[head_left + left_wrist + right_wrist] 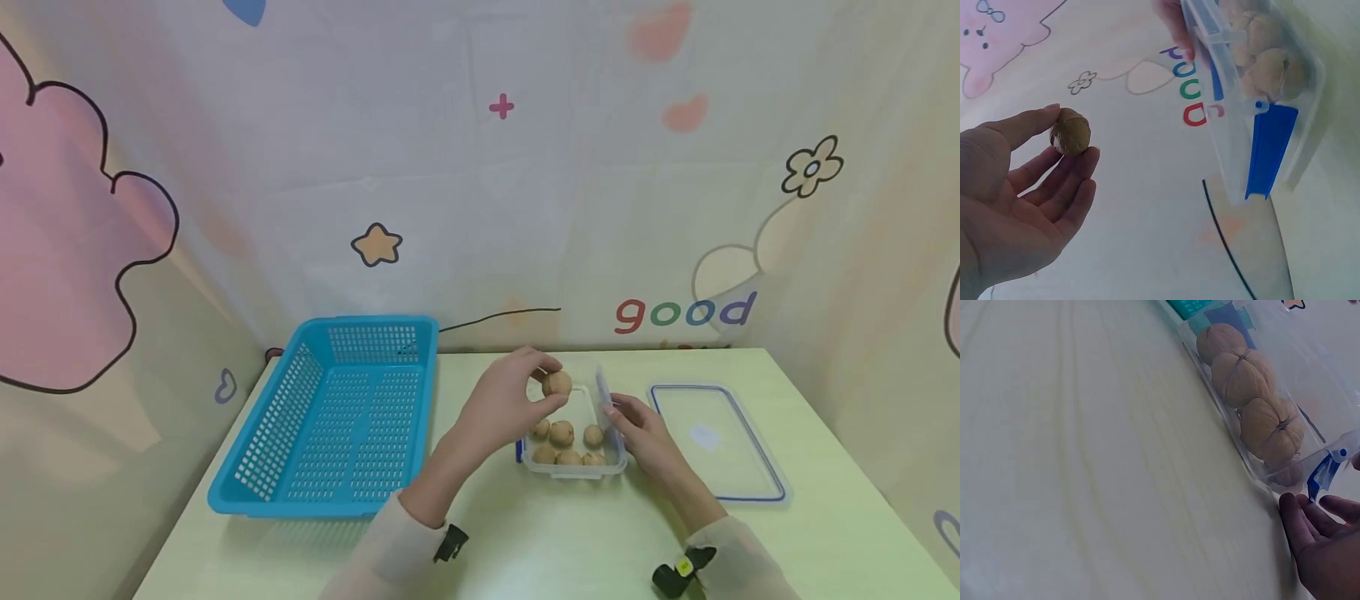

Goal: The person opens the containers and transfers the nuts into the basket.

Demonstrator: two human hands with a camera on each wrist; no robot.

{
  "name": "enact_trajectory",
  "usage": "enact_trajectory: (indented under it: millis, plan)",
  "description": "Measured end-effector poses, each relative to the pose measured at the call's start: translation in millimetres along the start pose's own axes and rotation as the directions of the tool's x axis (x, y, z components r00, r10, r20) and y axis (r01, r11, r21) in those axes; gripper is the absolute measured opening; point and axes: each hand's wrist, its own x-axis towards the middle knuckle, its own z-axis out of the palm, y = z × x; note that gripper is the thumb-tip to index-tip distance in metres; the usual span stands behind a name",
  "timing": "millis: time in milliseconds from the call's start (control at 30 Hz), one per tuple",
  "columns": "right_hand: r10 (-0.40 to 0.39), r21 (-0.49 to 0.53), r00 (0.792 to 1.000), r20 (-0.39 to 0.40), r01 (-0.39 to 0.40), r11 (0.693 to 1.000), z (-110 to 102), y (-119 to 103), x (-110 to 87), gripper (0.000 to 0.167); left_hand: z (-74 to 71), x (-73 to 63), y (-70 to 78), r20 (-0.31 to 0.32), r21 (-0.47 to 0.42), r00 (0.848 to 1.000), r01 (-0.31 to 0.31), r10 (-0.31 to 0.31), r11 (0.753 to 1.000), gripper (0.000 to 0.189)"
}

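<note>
My left hand (512, 392) pinches a walnut (557, 383) between thumb and fingertips, above a clear plastic box (577, 472). In the left wrist view, the same walnut (1071, 132) is at the fingertips, apart from the box. Several walnuts (562, 433) lie in the box, mostly toward its near side; larger ones (1271, 428) show through its wall. At the box's right side my right hand (643, 429) holds an upright translucent panel (603, 387) between thumb and fingers. A blue clip (1324, 475) is near those fingers.
A blue perforated basket (322, 507) stands to the left of the box. To the right, a clear lid with a blue seal (772, 492) lies flat on the pale table (540, 550). Printed curtain (480, 192) hangs behind the table and along both sides.
</note>
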Motion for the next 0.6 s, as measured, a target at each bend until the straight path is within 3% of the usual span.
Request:
enact_trajectory:
  millis: [133,267,467,600]
  plan:
    - [-0.012,0.0,1.0,-0.003,0.012,1.0,-1,3,0.5,0.068,-22.3,-19.3,-4.3,-0.012,-0.047,1.0,0.012,-0.013,0.999,0.032]
    - [-0.016,0.002,1.0,-0.006,0.016,1.0,-1,3,2.0,0.068,-46.7,-32.6,-15.9,-0.075,-0.08,0.997,0.021,-0.027,0.997,0.034]
    - [-0.011,-0.001,1.0,-0.01,0.011,1.0,-1,1,0.4,0.07,-82.1,-48.7,-47.7,-0.147,-0.109,0.976,0.144,-0.159,0.984,0.039]
    - [-0.021,0.006,1.0,-0.004,0.021,1.0,0,1,-0.8,0.069,-94.1,-61.3,-72.8,-0.159,-0.131,0.957,0.225,-0.244,0.965,0.041]
